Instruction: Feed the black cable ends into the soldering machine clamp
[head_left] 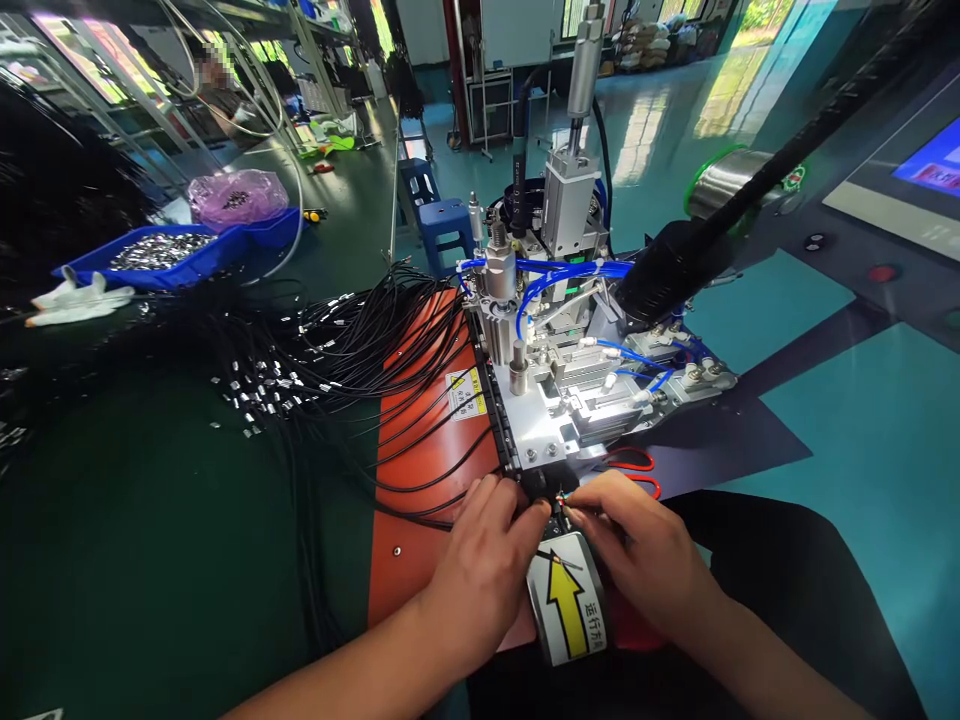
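Note:
My left hand (491, 550) is closed at the near end of the machine's feed track, its fingers pressed round the end of a black cable. Just right of it, my right hand (637, 535) pinches the small coloured wire ends (561, 499) between thumb and forefinger. Below both hands lies a white plate with a yellow arrow (566, 605). Several black cables (427, 430) run from the left across the orange plate (409, 585) to the black track (501, 430). How far the cable reaches under my left fingers is hidden.
A metal machine (555, 380) with blue air tubes stands ahead. Red-handled scissors (637, 460) lie beside it. At left are bundled cables with metal ends (274, 390), a blue tray (90, 262) and a white glove (79, 300). Another person (221, 95) is at the back left.

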